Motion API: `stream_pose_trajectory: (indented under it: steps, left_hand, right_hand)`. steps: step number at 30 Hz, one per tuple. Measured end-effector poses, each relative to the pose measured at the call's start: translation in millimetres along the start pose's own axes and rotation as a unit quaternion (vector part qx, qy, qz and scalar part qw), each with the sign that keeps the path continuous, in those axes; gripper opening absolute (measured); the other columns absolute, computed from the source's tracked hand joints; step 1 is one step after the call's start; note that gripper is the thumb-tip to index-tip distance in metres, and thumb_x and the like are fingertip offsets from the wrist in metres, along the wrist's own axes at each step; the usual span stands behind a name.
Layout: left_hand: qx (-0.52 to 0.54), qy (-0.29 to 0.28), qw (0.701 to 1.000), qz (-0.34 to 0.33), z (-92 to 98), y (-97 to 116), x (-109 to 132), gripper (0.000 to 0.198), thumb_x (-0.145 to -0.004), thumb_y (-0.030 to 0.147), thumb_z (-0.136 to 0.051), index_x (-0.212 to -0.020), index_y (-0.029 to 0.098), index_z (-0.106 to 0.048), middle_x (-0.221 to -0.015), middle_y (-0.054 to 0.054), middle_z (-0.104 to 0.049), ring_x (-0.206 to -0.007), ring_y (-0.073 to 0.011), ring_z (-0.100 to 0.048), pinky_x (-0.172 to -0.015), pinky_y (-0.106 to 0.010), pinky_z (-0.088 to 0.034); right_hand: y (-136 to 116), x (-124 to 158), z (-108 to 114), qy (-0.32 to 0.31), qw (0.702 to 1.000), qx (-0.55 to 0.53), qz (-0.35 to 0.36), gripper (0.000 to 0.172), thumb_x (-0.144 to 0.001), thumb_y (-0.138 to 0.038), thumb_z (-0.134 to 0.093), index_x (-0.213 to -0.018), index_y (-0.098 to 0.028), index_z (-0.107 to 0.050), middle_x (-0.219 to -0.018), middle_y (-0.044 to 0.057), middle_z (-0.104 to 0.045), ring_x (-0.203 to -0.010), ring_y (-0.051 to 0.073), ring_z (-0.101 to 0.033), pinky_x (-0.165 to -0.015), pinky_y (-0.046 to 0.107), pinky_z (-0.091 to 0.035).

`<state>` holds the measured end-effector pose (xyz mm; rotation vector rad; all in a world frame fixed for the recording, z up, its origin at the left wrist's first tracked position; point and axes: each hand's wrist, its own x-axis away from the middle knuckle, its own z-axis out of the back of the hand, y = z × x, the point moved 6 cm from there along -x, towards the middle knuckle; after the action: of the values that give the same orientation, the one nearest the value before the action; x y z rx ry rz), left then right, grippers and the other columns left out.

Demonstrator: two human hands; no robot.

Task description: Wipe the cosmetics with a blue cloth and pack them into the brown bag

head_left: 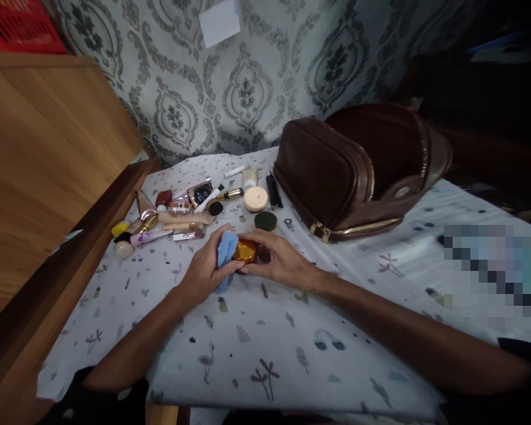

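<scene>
My right hand [283, 260] grips a small round amber jar [245, 251] with a shiny gold look, tilted toward me. In my left hand [203, 265] is a folded light blue cloth [226, 251], pressed against the jar's left side. Both hands are just above the patterned white sheet. Right behind them lies a dark green round lid or tin [265, 221]. A round beige compact [255, 199] sits a little farther back. The jar's underside is hidden by my fingers.
Several cosmetics, among them a beige tube [186, 218] and a black square compact [200, 192], lie at the left. A brown leather bag [327, 171] with gold zippers stands open at the right. A wooden panel [48, 147] borders the left side; a patterned wall [248, 88] rises behind.
</scene>
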<state>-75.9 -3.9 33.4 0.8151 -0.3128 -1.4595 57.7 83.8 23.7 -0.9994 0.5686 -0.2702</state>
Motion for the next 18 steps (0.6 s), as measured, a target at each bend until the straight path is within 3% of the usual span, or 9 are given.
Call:
stream_pose_trajectory:
  steps: [3,8,12,15,18]
  left_hand:
    - [0.009,0.016,1.000,0.024,1.6,-3.0,2.1,0.076,-0.083,0.054,-0.065,-0.142,0.017,-0.033,-0.126,-0.014,-0.058,-0.114,-0.0299,-0.058,-0.095,-0.041,-0.046]
    - [-0.017,0.039,0.999,0.010,5.9,5.3,0.6,0.032,-0.099,0.039,-0.038,-0.123,0.020,-0.048,-0.109,-0.009,-0.060,-0.099,-0.0211,-0.059,-0.090,-0.035,-0.046]
    - [-0.085,0.056,0.993,-0.056,7.1,14.8,-1.3,0.027,-0.099,0.031,-0.038,-0.109,0.017,-0.059,-0.107,-0.009,-0.056,-0.103,-0.0211,-0.055,-0.091,-0.034,-0.047]
    - [-0.107,0.066,0.986,-0.113,8.5,19.0,0.5,0.026,-0.098,0.027,-0.043,-0.114,0.016,-0.060,-0.105,-0.009,-0.055,-0.099,-0.0196,-0.055,-0.089,-0.033,-0.047]
    - [-0.110,0.062,0.976,-0.180,9.6,24.2,4.4,0.028,-0.097,0.023,-0.047,-0.120,0.016,-0.060,-0.108,-0.010,-0.056,-0.099,-0.0188,-0.055,-0.087,-0.032,-0.048]
  right_hand:
    - [3.4,-0.6,-1.8,0.004,1.000,-0.010,-0.026,0.047,-0.072,-0.036,-0.079,-0.112,-0.018,-0.062,-0.097,0.007,-0.064,-0.082,0.020,-0.061,-0.076,0.039,-0.054]
    - [13.1,-0.1,-6.8,0.022,0.984,-0.148,-0.092,0.038,-0.071,-0.032,-0.078,-0.101,-0.019,-0.058,-0.092,0.004,-0.066,-0.084,0.018,-0.064,-0.082,0.040,-0.055]
    - [17.1,-1.1,-6.6,0.031,0.978,-0.186,-0.088,0.045,-0.071,-0.031,-0.077,-0.111,-0.020,-0.058,-0.098,0.004,-0.066,-0.089,0.019,-0.066,-0.088,0.043,-0.055]
    - [19.2,-1.2,-4.2,0.040,0.981,-0.172,-0.074,0.056,-0.072,-0.033,-0.077,-0.123,-0.021,-0.058,-0.107,0.007,-0.066,-0.097,0.021,-0.065,-0.090,0.045,-0.055]
    - [22.4,-1.0,-1.4,0.051,0.984,-0.150,-0.078,0.055,-0.071,-0.035,-0.080,-0.120,-0.020,-0.062,-0.108,0.008,-0.068,-0.097,0.022,-0.065,-0.090,0.044,-0.055]
